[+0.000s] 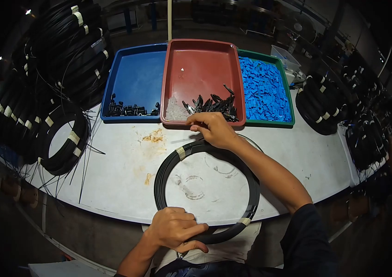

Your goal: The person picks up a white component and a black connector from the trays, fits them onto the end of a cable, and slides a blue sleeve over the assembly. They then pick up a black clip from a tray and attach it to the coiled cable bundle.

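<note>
Just beyond the black coil (160, 183) stand three part-filled trays (203, 74).

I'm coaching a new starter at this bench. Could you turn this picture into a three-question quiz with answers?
1. Multiple choice: which tray is the right hand nearest to?
A) green
B) red
C) blue

2. True or false: the left hand is reaching into the blue tray.

3. Fill in the blank: the small bright blue pieces lie in the ____ tray.

Key:
1. B; it is by the front rim of the red tray.
2. False; it holds the near side of the black coil.
3. Green; the green tray is the one at the right end of the row.
</note>
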Motion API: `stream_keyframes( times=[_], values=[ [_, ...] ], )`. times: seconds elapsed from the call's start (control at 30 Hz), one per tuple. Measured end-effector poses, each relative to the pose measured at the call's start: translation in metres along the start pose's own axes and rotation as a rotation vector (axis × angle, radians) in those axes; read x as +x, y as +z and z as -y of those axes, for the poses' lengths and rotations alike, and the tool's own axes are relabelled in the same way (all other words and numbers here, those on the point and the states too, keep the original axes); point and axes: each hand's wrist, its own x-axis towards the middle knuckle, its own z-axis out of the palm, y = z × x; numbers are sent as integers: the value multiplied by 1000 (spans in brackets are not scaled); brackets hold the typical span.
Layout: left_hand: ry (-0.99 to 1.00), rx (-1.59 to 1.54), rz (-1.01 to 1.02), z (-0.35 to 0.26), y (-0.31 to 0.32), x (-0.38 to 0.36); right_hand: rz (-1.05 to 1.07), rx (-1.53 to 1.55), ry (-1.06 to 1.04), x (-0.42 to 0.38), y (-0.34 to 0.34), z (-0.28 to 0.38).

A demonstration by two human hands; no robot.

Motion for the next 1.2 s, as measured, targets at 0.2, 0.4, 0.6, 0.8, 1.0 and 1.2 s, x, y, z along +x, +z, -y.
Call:
stream_keyframes(
  times=[0.2,0.4,0.6,0.8,1.0,1.2],
  values=[
    [-5,-10,55,1,-11,3,-29,-29,-262,3,4,-7],
    [-79,-120,78,2,-16,3,-74,-70,-109,-2,6,4],
    [-110,-216,7,15,-42,11,-95,-74,-209,-3,13,20],
    [-190,120,28,58,-91,12,2,25,-104,9,24,27],
    [-332,420,68,112,-134,2,38,106,-88,9,36,22],
    [-567,540,77,181,-169,6,74,91,-81,9,34,24]
  ],
)
